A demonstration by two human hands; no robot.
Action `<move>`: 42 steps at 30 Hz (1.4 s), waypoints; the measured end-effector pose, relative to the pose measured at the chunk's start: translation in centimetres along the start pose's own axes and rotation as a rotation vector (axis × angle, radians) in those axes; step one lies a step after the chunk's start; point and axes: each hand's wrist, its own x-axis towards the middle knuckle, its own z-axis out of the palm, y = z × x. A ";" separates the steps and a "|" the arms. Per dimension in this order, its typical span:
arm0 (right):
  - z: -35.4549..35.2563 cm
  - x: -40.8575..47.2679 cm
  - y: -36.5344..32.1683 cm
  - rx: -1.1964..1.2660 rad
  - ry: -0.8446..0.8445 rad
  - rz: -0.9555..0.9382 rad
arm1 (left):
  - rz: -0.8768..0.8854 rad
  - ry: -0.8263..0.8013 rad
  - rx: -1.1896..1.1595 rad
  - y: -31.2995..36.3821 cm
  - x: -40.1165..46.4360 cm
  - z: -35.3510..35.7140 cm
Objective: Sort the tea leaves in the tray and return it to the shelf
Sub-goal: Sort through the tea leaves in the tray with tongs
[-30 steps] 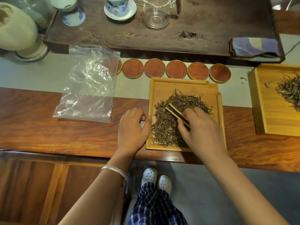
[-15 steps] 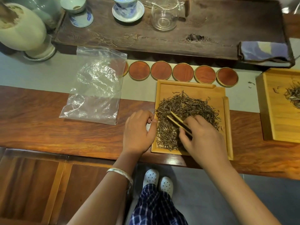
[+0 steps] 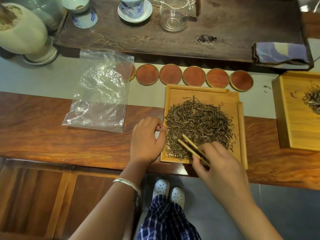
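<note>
While sorting leaves (image 3: 197,125): right hand (image 3: 220,163) pinching tongs (image 3: 192,149) at tray's (image 3: 204,90) 6 o'clock, left hand (image 3: 147,139) loosely curled, empty, at 9. Next: picking out stray bits, gently.

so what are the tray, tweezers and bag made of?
Tray: pale wood or bamboo by its fine straight grain, smooth matte finish. Tweezers in the right hand: probably bamboo, tan with darker inner faces. Bag: thin clear plastic, creased and glossy, with the table showing through.
</note>
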 end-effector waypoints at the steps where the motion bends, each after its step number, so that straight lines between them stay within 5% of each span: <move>1: 0.3 -0.5 -0.5 -0.005 -0.024 -0.003 | -0.003 -0.002 0.001 0.0 0.0 0.0; 42: 0.3 10.5 0.6 -0.138 0.045 0.060 | -0.045 -0.031 0.022 0.1 0.2 -0.1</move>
